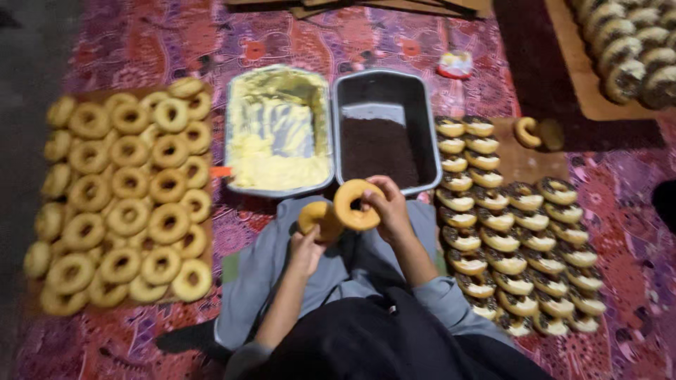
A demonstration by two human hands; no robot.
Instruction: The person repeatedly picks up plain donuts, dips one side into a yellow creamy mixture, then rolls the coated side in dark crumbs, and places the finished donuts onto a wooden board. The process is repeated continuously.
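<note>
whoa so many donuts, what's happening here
A seated person holds a donut half in each hand: right hand a ring-shaped half, left hand the other half. In front sit a tray of yellow cream and a tray of chocolate sprinkles. Plain donuts lie left, filled ones right.

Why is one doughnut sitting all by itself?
A lone doughnut lies on the board at the upper right, apart from the neat rows of filled doughnuts. It is tilted and belongs to no row. Nothing looks spilled.

Two trays [280,188], two hands [389,211], many doughnuts [130,215]
</note>
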